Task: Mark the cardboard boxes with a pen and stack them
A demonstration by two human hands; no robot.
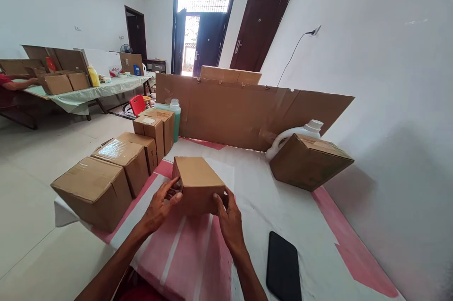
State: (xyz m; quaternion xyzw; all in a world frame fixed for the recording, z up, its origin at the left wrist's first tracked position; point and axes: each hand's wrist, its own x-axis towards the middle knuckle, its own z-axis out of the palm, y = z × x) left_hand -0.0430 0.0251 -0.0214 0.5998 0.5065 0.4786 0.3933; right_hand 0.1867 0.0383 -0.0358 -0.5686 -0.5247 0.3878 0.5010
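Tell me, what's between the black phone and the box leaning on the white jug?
Nothing: the head view shows only bare tablecloth between the phone and that box.

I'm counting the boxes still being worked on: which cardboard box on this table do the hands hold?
The small box at the table's middle, gripped between left hand and right hand; the others sit untouched.

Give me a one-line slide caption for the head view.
Both hands, left and right, grip a small cardboard box on the pink-and-white table, beside a phone.
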